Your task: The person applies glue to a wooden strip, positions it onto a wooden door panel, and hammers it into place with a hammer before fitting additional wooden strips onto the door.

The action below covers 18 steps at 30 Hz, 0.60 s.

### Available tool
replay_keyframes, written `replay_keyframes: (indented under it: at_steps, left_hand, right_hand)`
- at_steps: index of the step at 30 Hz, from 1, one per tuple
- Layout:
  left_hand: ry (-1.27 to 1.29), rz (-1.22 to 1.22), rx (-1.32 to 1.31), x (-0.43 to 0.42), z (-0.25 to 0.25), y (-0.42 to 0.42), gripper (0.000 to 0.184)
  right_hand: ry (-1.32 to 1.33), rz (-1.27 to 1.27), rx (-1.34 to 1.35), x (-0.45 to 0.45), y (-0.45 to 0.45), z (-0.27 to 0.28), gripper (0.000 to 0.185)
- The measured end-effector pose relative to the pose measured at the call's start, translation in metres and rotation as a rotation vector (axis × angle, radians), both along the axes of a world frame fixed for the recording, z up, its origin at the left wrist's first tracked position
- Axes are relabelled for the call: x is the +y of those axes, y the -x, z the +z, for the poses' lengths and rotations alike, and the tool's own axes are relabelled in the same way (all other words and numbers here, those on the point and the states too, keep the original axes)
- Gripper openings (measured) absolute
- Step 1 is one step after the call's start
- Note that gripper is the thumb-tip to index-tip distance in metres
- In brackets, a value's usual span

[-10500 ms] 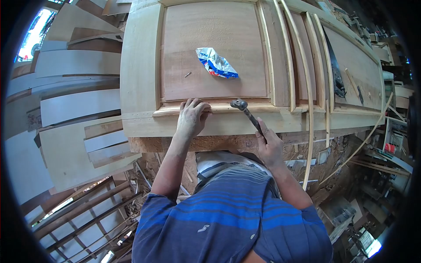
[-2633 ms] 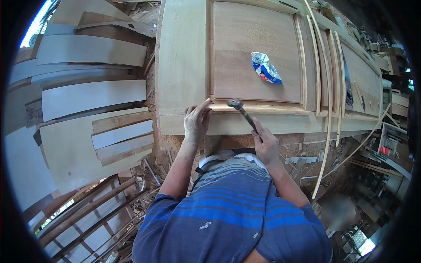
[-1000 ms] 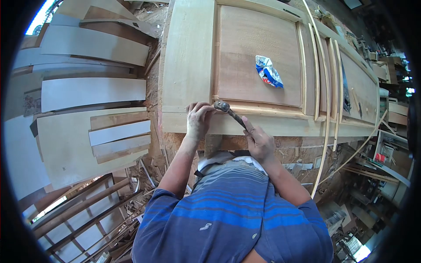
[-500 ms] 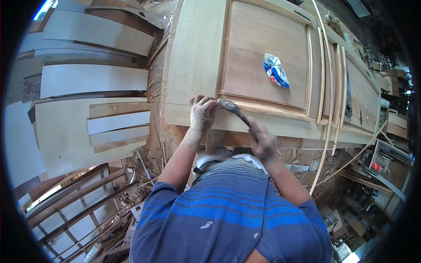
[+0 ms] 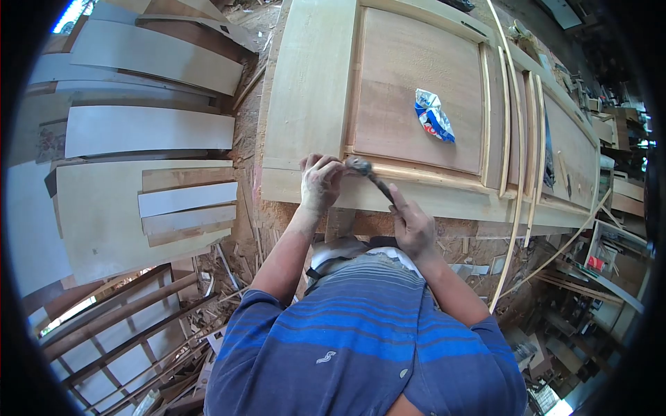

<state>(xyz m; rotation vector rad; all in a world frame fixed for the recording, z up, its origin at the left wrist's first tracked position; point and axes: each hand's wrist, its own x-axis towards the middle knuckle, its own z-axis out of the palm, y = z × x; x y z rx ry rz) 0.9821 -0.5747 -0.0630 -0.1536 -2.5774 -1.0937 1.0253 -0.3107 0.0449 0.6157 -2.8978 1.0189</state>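
Brown floor (image 5: 246,142), littered with wood scraps, shows toward nine o'clock. Farther out, between nine and ten, pale boards (image 5: 149,132) lie overlapping. Daylight glares through an opening (image 5: 71,16) at ten. A barred wooden frame (image 5: 118,301) fills eight o'clock. Dim, crowded clutter (image 5: 576,326) spreads around four, with a small red object (image 5: 595,263) just past three.

The hammer (image 5: 377,182) has moved in closer to the left hand (image 5: 320,184).

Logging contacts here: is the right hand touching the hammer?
Touching: the head view shows the right hand closed around the hammer's handle.
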Motion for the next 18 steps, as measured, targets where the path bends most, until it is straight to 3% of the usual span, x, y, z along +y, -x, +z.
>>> replay_keyframes:
  at_steps: [3, 6, 9, 12, 13, 16, 18]
  left_hand:
    - [-0.021, 0.015, -0.015, 0.001, -0.002, 0.0, 0.014]
    - [-0.004, 0.011, -0.011, 0.0, -0.001, 0.001, 0.012]
    - [-0.039, -0.001, -0.001, 0.0, -0.002, 0.0, 0.013]
    - [-0.031, 0.011, -0.024, 0.001, -0.004, 0.0, 0.012]
    - [0.01, 0.002, -0.029, 0.0, -0.007, 0.0, 0.012]
    - [0.027, -0.009, -0.032, -0.003, -0.008, 0.001, 0.012]
    - [-0.009, -0.022, -0.024, -0.004, -0.007, -0.003, 0.018]
  right_hand:
    - [0.116, -0.056, 0.142, -0.001, -0.006, -0.02, 0.064]
    - [-0.129, 0.01, -0.001, -0.003, 0.0, -0.016, 0.061]
    - [0.04, -0.028, 0.065, -0.003, -0.001, -0.005, 0.063]
    - [0.037, -0.021, 0.1, 0.0, -0.002, -0.012, 0.065]
    - [-0.253, 0.006, -0.075, -0.001, -0.002, -0.01, 0.065]
    - [-0.251, 0.0, -0.12, 0.001, 0.002, -0.004, 0.063]
    - [-0.061, -0.033, -0.096, 0.002, -0.001, -0.003, 0.063]
